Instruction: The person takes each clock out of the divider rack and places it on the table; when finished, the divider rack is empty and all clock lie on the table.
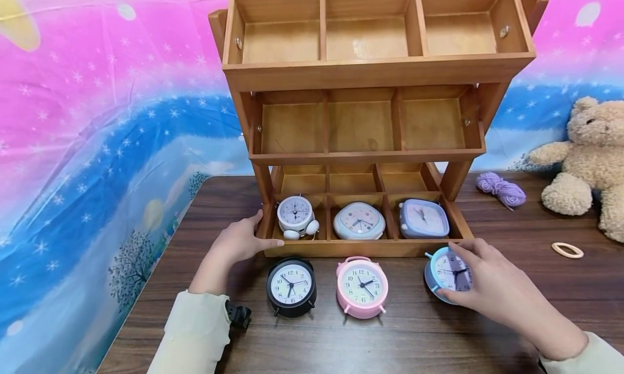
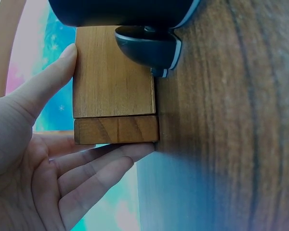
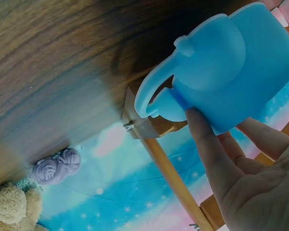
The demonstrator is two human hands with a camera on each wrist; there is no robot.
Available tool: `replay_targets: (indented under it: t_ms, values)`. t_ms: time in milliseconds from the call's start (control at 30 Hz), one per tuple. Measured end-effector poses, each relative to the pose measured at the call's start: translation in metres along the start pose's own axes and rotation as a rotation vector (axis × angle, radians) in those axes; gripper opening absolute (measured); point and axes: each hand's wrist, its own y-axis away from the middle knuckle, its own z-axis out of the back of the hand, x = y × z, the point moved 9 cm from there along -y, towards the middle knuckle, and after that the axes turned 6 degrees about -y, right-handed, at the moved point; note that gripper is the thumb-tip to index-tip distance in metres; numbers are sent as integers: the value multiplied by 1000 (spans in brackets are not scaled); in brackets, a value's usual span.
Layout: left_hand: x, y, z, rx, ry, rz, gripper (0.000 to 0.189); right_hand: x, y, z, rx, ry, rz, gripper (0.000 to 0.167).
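Observation:
My right hand (image 1: 502,287) pinches a round blue alarm clock (image 1: 441,273) between thumb and fingers, over the table just in front of the rack's right end. Its plain blue back and handle (image 3: 156,86) show in the right wrist view. With thumb along the front edge and fingers against the outer side, my left hand (image 1: 239,238) rests on the lower left corner of a three-tier wooden rack (image 1: 358,249). A black twin-foot alarm clock (image 1: 291,303) and a pink one (image 1: 362,303) stand side by side before the rack.
The rack's lowest front row holds a white clock (image 1: 294,211), a rounded pale clock (image 1: 358,222) and a lavender-blue square clock (image 1: 424,219), one per compartment. Rightward lie purple yarn (image 1: 502,188), a wooden ring (image 1: 567,250) and a teddy bear (image 1: 595,162). A patterned cloth (image 1: 97,119) hangs behind.

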Motion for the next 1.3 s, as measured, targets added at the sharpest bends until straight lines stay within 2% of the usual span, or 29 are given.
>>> replay_targets:
  t_ms: [767, 1100, 1300]
  values:
    - [1, 0, 0, 2, -3, -2, 98, -11, -5, -10, 36, -25, -24, 91]
    - [0, 1, 0, 2, -1, -1, 97, -11, -5, -13, 35, -52, -11, 91]
    - [0, 0, 0, 1, 1, 1, 97, -12, -5, -12, 19, -79, 12, 84]
